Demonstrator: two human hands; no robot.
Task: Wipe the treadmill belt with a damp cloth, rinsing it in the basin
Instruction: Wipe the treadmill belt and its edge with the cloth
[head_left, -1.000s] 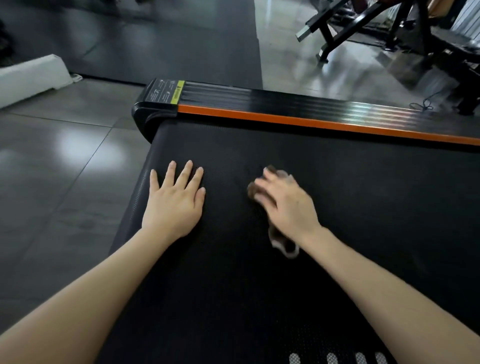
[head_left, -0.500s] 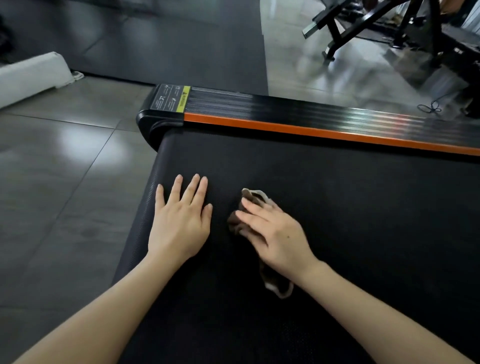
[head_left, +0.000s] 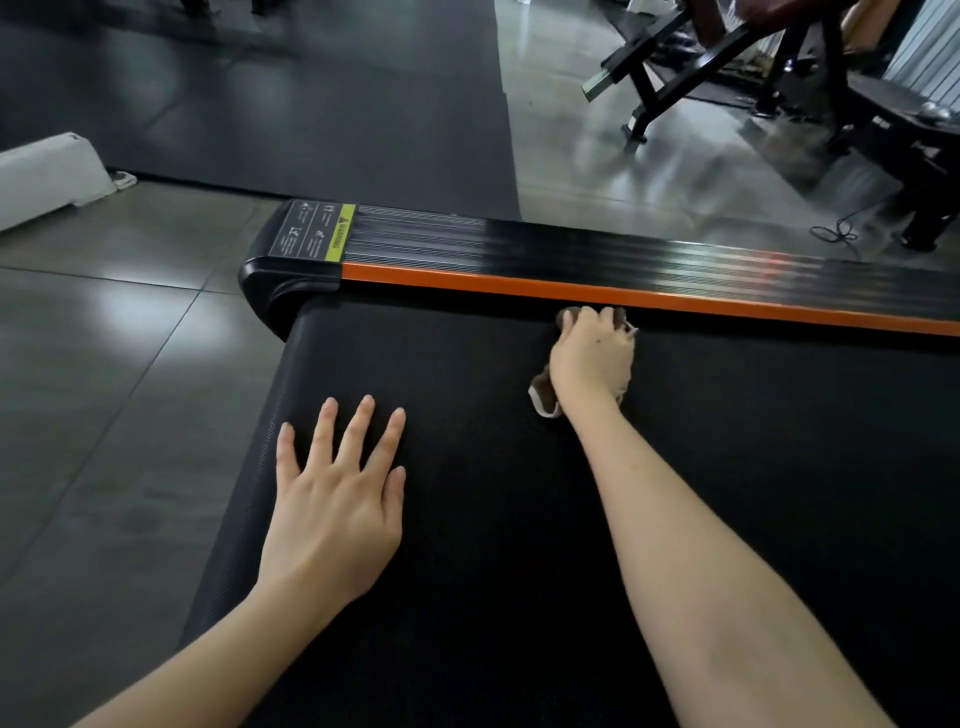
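The black treadmill belt (head_left: 467, 519) fills the lower middle of the head view. My right hand (head_left: 592, 358) presses a small brown cloth (head_left: 543, 397) with a pale edge against the belt, right by the far side rail. Most of the cloth is hidden under the hand; bits show past the fingertips and by the wrist. My left hand (head_left: 337, 499) lies flat on the belt near its left end, fingers spread, holding nothing. No basin is in view.
The far side rail (head_left: 623, 260) is black and ribbed with an orange stripe and a yellow warning label. Grey floor tiles (head_left: 104, 364) lie to the left. A black weight bench (head_left: 779, 67) stands at the back right. A white block (head_left: 47, 176) sits far left.
My right hand has pushed the cloth away from me across the belt, from beside my left hand up to the orange-striped rail. The left hand stays flat in place.
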